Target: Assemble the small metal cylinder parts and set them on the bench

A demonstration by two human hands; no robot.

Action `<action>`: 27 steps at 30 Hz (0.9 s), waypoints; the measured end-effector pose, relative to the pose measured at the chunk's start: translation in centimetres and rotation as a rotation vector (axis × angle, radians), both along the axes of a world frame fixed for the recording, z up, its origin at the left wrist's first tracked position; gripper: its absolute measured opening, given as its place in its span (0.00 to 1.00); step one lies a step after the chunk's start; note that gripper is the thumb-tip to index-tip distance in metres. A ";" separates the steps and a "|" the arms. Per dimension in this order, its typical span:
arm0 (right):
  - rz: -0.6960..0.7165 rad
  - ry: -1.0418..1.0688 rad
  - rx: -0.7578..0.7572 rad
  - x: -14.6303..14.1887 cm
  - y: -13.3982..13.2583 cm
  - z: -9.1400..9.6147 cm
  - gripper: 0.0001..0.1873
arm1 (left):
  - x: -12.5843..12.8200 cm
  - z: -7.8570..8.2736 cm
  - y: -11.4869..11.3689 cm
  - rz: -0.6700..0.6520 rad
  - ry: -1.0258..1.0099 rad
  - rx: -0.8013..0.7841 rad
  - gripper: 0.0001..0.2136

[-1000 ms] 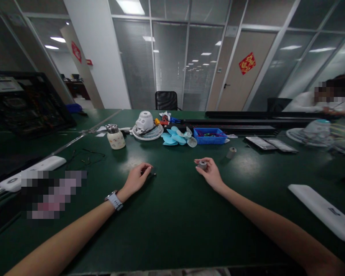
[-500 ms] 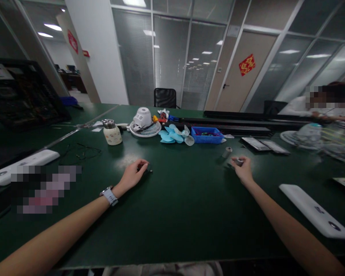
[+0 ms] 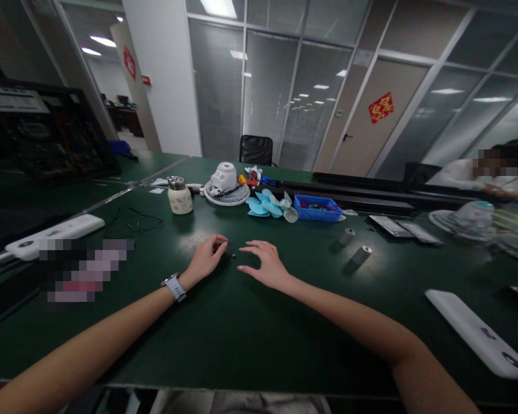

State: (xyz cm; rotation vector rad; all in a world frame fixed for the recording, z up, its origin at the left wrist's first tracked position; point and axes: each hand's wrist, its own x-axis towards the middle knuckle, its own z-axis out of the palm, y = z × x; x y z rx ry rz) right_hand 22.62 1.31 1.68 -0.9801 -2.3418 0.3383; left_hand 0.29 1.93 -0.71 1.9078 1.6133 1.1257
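My left hand [image 3: 206, 259], with a watch on its wrist, rests on the green table [image 3: 259, 322] with its fingers curled round a small dark part that I cannot make out. My right hand [image 3: 263, 265] hovers just right of it, fingers spread and empty, palm down. Two small grey cylinders stand on the table to the right: one [image 3: 362, 254] nearer, one [image 3: 347, 235] further back. Neither hand touches them.
At the back stand a cream bottle [image 3: 179, 198], a white fan body on its grille [image 3: 226, 185], blue fan blades [image 3: 265, 206] and a blue tray [image 3: 319, 207]. White flat panels lie at the left [image 3: 56, 234] and right [image 3: 479, 333]. Another person sits at far right [image 3: 496, 172].
My right hand carried a grey cylinder to the right, set it down beside the other one, then came back left, empty, next to my left hand. The left hand stayed put.
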 end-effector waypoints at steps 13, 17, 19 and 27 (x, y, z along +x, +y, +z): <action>-0.299 0.107 0.295 8.4 2.6 -0.2 0.12 | -0.3 -0.3 0.1 -0.017 0.011 0.006 0.15; -0.690 0.106 0.470 20.9 3.4 0.6 0.17 | -0.2 -0.3 0.2 -0.031 0.015 0.002 0.14; -0.862 0.070 0.478 25.4 3.5 0.6 0.20 | -0.1 -0.2 0.3 -0.022 0.021 -0.008 0.15; -1.130 0.105 0.023 29.1 3.1 -0.5 0.21 | -0.1 -0.3 0.3 -0.012 0.018 -0.037 0.17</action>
